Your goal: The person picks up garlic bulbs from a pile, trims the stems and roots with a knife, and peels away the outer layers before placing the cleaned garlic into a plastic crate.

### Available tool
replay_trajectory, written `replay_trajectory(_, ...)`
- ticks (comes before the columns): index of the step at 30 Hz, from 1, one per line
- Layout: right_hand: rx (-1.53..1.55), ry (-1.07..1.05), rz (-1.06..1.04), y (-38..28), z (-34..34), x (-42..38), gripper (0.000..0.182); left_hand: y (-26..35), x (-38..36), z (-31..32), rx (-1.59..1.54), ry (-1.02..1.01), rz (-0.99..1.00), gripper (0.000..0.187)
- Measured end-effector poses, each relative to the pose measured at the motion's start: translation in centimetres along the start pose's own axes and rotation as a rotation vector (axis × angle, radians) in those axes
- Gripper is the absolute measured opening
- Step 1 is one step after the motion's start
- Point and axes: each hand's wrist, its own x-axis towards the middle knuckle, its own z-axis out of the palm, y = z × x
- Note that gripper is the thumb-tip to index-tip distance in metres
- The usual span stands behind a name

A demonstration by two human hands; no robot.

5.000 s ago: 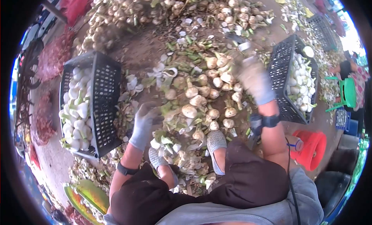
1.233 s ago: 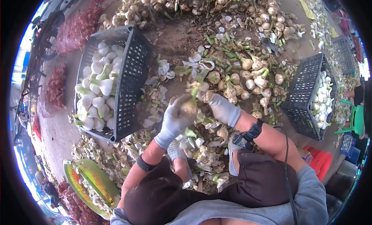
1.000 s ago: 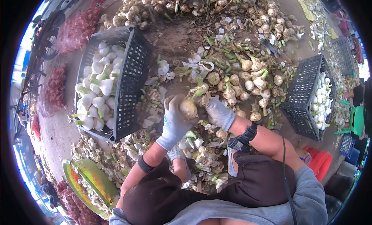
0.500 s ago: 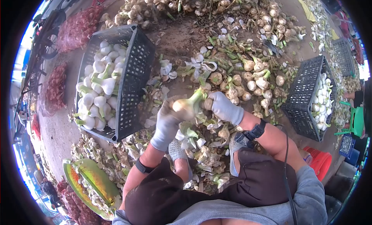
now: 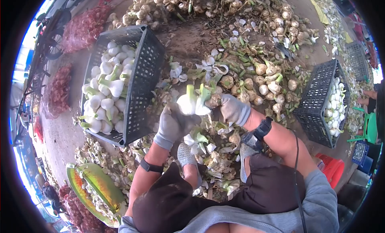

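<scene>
Both gloved hands meet over the scrap-strewn ground in front of the person's knees. The left hand (image 5: 171,124) is clenched under a white garlic bulb (image 5: 188,103) with a green stem, and the right hand (image 5: 232,108) grasps its husk from the right. A black crate (image 5: 146,72) of peeled bulbs stands to the left, another crate (image 5: 317,92) to the right. Unpeeled garlic (image 5: 260,82) lies piled just beyond the hands.

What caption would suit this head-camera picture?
Two gloved hands, left hand and right hand, hold a white garlic bulb between black crates.
</scene>
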Motion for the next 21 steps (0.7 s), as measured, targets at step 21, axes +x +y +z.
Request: replay_trajectory(21,-0.134,0.145,-0.118,-1.0,3.1,1.8,0.025,0.9,-1.1,0.1,0.651,0.086,0.439,0.093)
